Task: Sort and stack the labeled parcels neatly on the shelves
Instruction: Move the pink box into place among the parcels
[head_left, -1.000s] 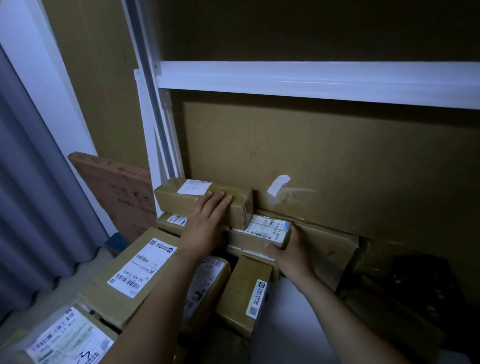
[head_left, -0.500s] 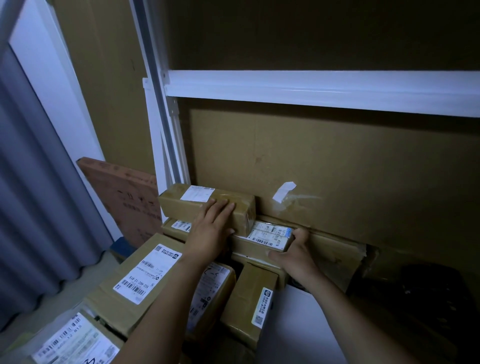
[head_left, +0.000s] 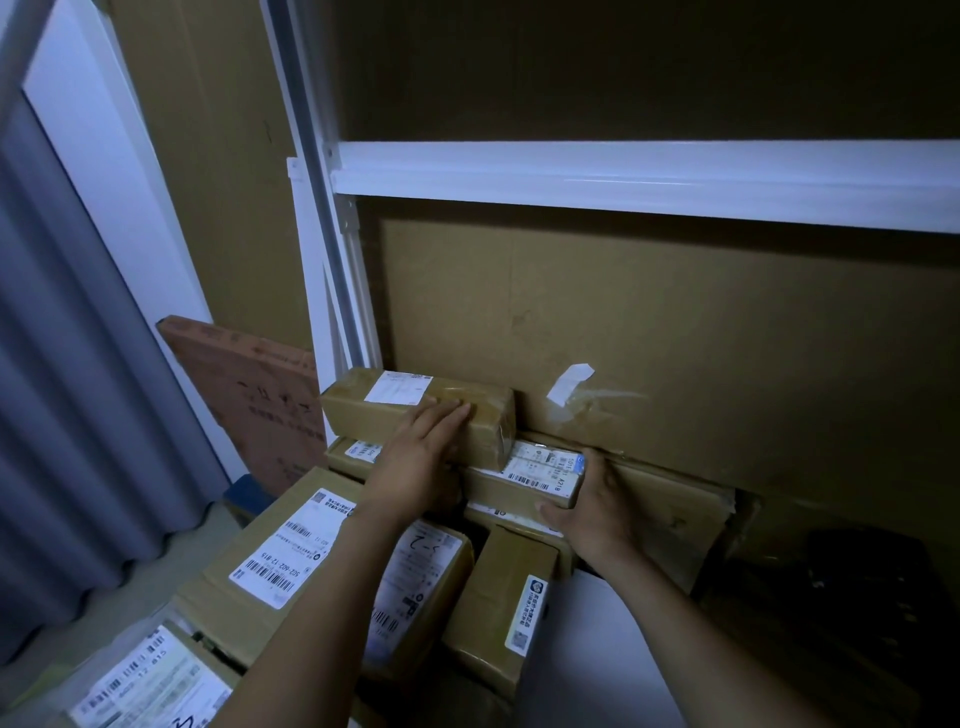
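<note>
Right grip (head_left: 597, 512) round half-covered parcel (head_left: 537, 467)

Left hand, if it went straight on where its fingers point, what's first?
The left hand lies flat on the top parcel; beyond it, probably the cardboard back panel, though depth is unclear.

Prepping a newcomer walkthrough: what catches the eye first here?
At centre, the left hand lies flat on the top box, while the right hand grips the end of the labelled box just below it. Above them a bright white shelf rail crosses the dim cardboard backing, and more labelled parcels crowd the lower left.
</note>
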